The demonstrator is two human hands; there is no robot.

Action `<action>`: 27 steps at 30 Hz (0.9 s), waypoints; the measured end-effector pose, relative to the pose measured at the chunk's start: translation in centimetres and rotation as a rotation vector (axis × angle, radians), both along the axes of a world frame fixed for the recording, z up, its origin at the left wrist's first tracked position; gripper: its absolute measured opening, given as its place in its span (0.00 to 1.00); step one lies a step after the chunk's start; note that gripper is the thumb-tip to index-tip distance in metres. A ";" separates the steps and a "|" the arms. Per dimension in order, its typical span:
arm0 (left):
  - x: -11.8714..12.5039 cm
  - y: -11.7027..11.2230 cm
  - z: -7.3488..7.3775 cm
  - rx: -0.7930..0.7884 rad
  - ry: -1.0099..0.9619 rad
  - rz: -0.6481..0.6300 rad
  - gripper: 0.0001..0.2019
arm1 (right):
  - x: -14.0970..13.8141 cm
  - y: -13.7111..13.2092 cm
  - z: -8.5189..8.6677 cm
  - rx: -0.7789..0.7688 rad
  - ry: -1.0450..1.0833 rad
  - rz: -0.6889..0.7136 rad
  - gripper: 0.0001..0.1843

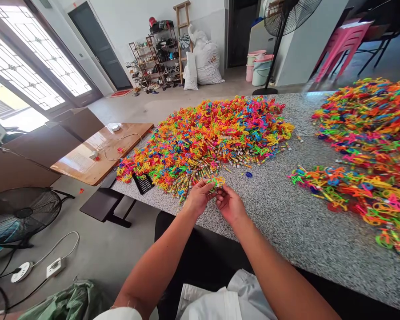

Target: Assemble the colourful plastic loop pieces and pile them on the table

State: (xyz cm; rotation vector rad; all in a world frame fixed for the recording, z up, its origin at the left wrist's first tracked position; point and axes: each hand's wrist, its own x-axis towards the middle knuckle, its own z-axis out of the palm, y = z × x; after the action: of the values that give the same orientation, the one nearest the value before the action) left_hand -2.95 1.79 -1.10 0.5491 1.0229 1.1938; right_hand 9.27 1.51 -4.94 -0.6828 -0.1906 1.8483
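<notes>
Close together over the front of the speckled stone table, my left hand (pixel 199 196) and my right hand (pixel 230 205) pinch small green and orange plastic pieces (pixel 217 181) between their fingertips. Whether these are joined is too small to tell. Just beyond my hands spreads a large heap of bright plastic loop-shaped pieces (pixel 216 129), with many thin patterned sticks (pixel 200 173) along its near edge. A loose dark blue piece (pixel 249 174) lies a little right of my fingers. At the heap's left end sits a black slotted tray (pixel 142 183).
More colourful pieces (pixel 370 133) are piled on the right of the stone table (pixel 270 209). To the left stand a wooden board table (pixel 83 155), a dark bench (pixel 100 204), a floor fan (pixel 23 213) and a cardboard box (pixel 43 142). Power cords (pixel 55 266) lie on the floor.
</notes>
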 end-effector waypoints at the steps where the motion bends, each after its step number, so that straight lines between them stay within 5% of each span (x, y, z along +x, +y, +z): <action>1: 0.0 0.0 0.0 0.001 0.019 0.003 0.17 | 0.1 0.0 -0.1 -0.006 -0.003 0.004 0.11; 14: 0.1 -0.1 -0.3 -0.011 0.163 -0.066 0.16 | 0.8 -0.6 -0.5 -0.027 -0.030 0.016 0.13; 27: 3.5 -1.5 -1.6 0.164 0.396 0.112 0.10 | 2.1 -2.2 0.7 0.095 -0.224 -0.137 0.16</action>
State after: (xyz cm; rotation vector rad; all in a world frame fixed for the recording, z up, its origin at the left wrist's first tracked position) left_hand 0.52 0.26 -2.68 0.8919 1.3102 1.3048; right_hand 11.36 -0.68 -4.29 -0.8164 -0.3663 1.6201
